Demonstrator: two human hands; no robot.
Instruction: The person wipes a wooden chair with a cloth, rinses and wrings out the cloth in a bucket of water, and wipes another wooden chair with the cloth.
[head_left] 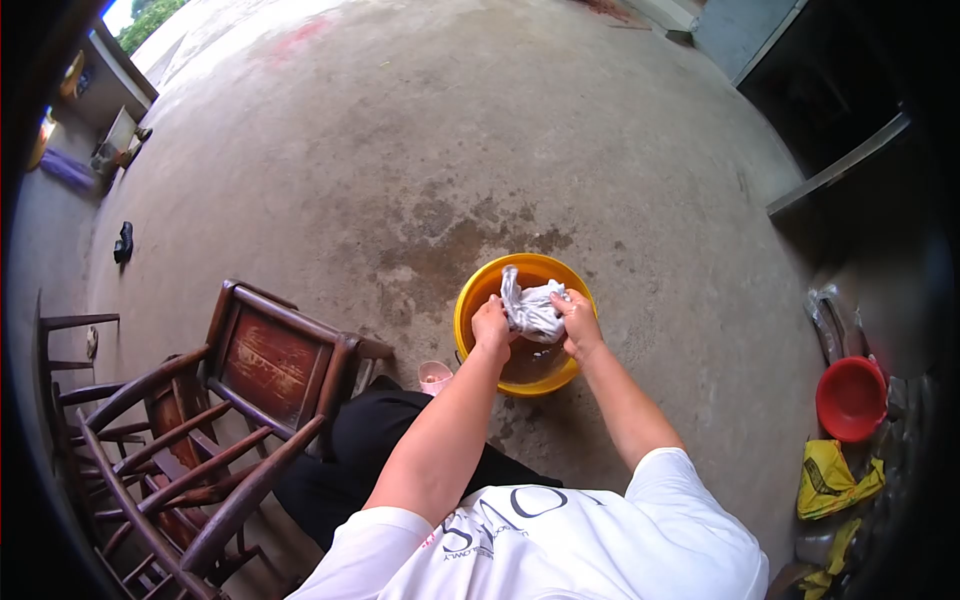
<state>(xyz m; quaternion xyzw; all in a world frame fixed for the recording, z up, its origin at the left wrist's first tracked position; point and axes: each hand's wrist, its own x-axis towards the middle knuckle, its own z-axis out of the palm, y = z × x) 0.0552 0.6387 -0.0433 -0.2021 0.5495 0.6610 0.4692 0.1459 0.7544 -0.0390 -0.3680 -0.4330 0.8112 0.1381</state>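
A bunched white cloth point(536, 311) hangs over a yellow bucket point(466, 310) that stands on the concrete floor. My left hand point(492, 327) grips the cloth's left side, its fingers closed. On the opposite side, my right hand point(577, 322) is closed round the cloth with the thumb on top. Murky brownish water point(530, 366) shows in the bucket below the cloth. One twisted end of the cloth sticks up between the hands, toward the bucket's far rim.
Dark wooden chairs point(270, 355) are piled at my left. A small pink cup point(434, 376) stands beside the bucket. To the right lie a red basin point(851, 399) and a yellow bag point(838, 480). Wet patches point(435, 250) mark the floor beyond the bucket. Dark shoes point(123, 243) sit far left.
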